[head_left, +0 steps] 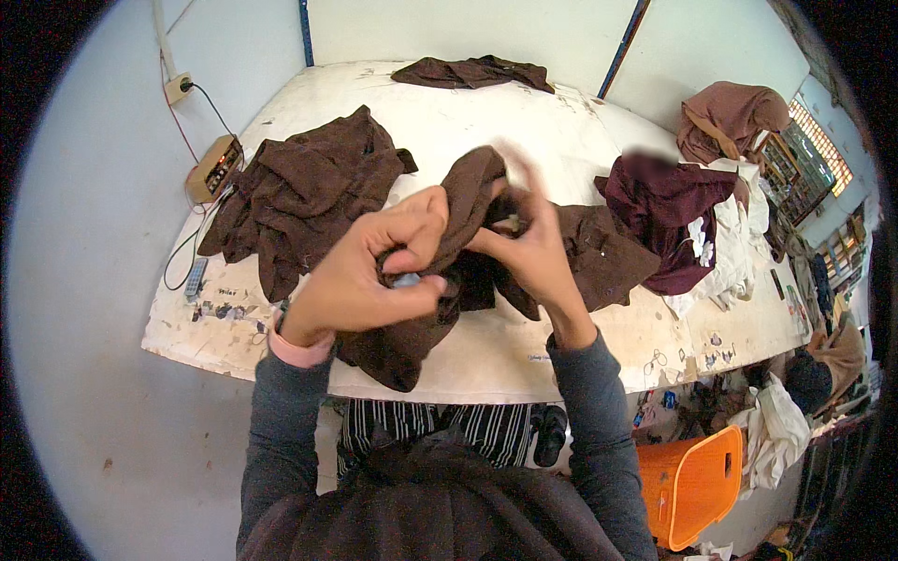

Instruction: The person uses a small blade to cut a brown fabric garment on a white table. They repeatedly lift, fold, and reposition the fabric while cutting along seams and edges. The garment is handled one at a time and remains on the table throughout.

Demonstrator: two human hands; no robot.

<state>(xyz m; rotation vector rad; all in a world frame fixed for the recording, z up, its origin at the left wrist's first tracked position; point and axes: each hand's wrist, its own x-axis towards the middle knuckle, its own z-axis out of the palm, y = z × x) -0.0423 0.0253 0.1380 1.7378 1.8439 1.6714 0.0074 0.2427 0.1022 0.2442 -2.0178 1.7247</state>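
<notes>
Dark brown cloth [468, 201] is bunched up between my two hands above the table, and its lower folds hang near the front edge. My left hand [360, 271] is closed on it, thumb and fingers curled in. A small bluish-grey thing [407, 280] shows between that thumb and the fingers, too little of it visible to name. On the other side, my right hand [543, 257] pinches the cloth with its thumb, while the raised fingers are blurred by motion. More brown cloth [608, 257] spreads out on the table just right of my right hand.
A rumpled brown cloth pile [313, 187] lies to the left, another brown piece [472, 72] at the back. Maroon cloth [669, 210] lies to the right, near a person [730, 122] in mauve. A power box [213, 168] with wires stands left; an orange crate [687, 486] sits below.
</notes>
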